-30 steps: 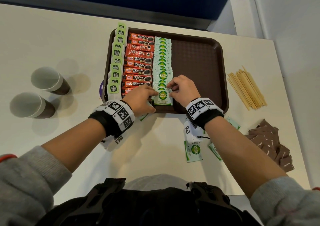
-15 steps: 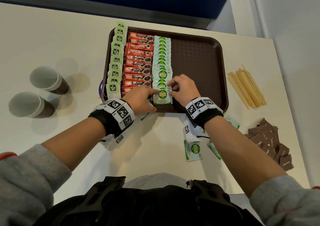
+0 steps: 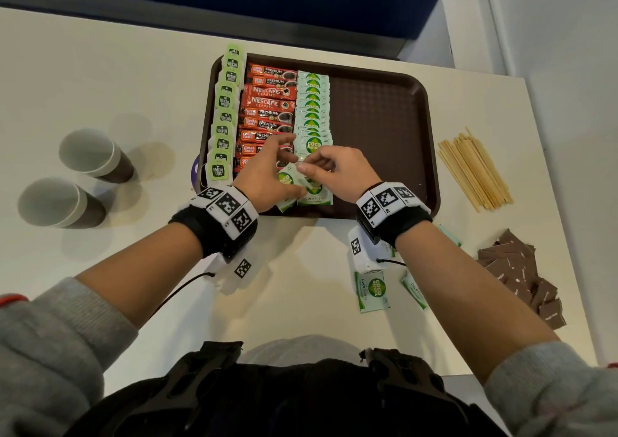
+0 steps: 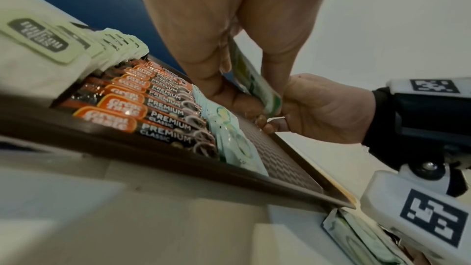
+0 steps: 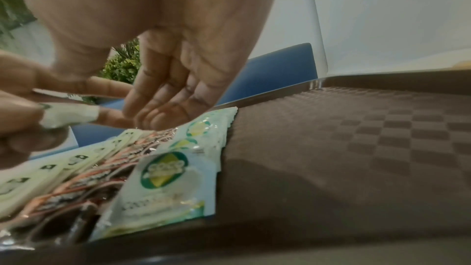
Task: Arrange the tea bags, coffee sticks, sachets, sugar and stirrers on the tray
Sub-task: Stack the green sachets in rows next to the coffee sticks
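The brown tray (image 3: 378, 119) holds a column of green tea bags (image 3: 224, 115), a column of red coffee sticks (image 3: 267, 102) and a row of green-and-white sachets (image 3: 312, 102). Over the near end of that row my left hand (image 3: 267, 175) holds a loose sachet (image 3: 287, 179) tilted on edge. My right hand (image 3: 337, 172) pinches its top edge with thumb and forefinger. In the left wrist view the sachet (image 4: 257, 86) sits between thumb and fingers. Wooden stirrers (image 3: 475, 169) and brown sugar packets (image 3: 521, 276) lie on the table to the right.
More green sachets (image 3: 372, 291) lie on the white table near my right forearm. Two paper cups (image 3: 90, 152) stand at the left. The tray's right half is bare. A blue panel runs along the table's far edge.
Both hands were down on the front sachets of the row. Now the left hand has come up with one sachet tilted, and the right fingers have moved onto its top edge.
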